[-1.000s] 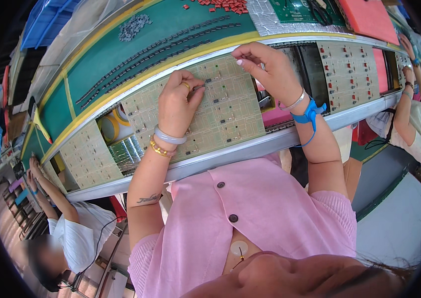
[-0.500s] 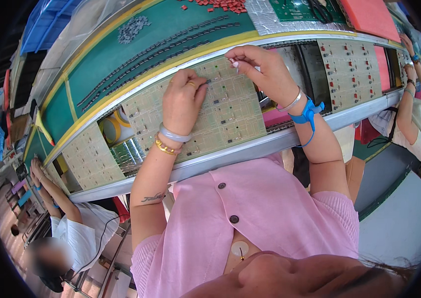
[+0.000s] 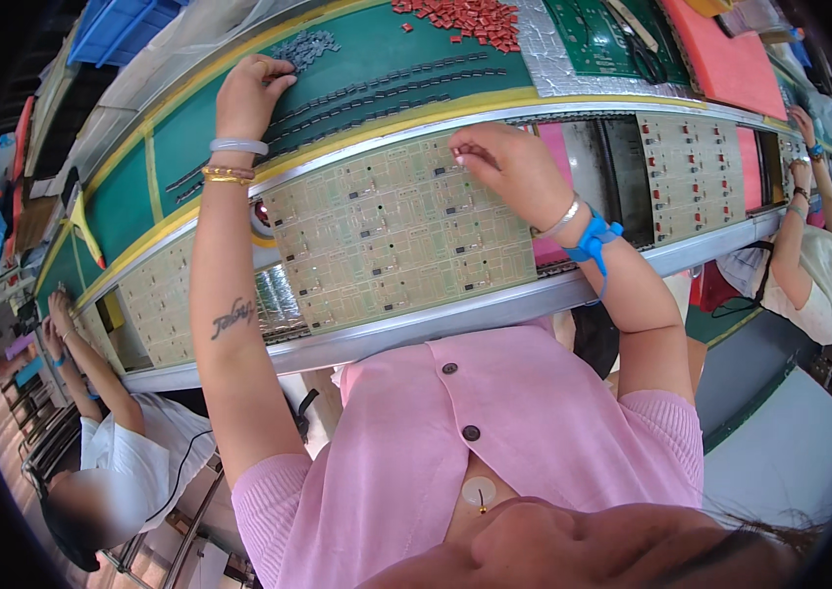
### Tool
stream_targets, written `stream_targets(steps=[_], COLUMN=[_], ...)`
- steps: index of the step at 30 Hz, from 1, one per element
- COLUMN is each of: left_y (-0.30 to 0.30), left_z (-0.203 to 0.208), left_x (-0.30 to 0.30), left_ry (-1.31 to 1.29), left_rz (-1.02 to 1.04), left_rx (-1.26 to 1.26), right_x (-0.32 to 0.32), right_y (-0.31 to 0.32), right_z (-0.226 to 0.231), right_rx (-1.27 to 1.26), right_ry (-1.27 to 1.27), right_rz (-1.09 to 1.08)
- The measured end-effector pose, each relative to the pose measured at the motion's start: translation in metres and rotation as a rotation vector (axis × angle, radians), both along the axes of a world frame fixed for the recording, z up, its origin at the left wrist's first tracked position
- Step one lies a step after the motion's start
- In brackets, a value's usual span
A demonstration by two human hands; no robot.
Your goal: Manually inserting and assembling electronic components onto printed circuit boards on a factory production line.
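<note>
My left hand is stretched to the far side of the bench, thumb and fingers pinched together beside a pile of small grey parts. Whatever lies between those fingertips is too small to make out. Over the far right part of a pale green circuit board hovers my right hand, its fingers curled in and closed, the contents hidden. Several small black components sit on that board, one of them close to the right fingertips. Rows of black parts lie between the pile and the rail.
A metal rail runs along the near side of the boards. Red parts are heaped at the back, near scissors on a green board. Another board with red parts stands to the right. Co-workers' hands work at both ends.
My left hand has gone from the circuit board to the grey pile, up and left. My right hand has lowered slightly toward the board, its fingers more curled. The view has shifted slightly.
</note>
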State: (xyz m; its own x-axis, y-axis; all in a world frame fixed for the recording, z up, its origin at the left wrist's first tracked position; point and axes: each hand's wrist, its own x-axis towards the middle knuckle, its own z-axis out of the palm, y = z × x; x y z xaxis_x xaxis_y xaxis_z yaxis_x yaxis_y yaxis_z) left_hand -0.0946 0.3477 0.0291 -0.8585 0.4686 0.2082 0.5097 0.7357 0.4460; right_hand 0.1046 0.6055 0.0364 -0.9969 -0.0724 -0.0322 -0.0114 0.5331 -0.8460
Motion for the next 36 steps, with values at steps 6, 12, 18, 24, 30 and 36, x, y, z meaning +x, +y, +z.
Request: stream_targets(steps=[6,12,18,24,30,36], left_y=[0.005,0.005,0.01,0.015,0.017,0.017], left_z=[0.001,0.007,0.018,0.029,0.033,0.031], left_x=[-0.001,0.013,0.041,0.082,0.13,0.185], left_ry=[0.102,0.079,-0.106,-0.249,-0.653,-0.562], left_rz=[-0.008,0.102,0.094,0.004,0.021,-0.027], left_rx=[-0.038,0.014,0.271,0.42,0.489,0.45], right_x=[-0.013,-0.015,-0.016,-0.019,-0.032,-0.102], right_y=[-0.009,-0.016,-0.017,-0.018,-0.019,0.006], right_z=[-0.012,-0.01,-0.014,-0.01,-0.009,0.001], right_rx=[0.171,0.192,0.251,0.39,0.553,0.409], right_ry=[0.22,0.219,0.22,0.28,0.309,0.486], right_rz=[0.068,0.111,0.115,0.16,0.297,0.07])
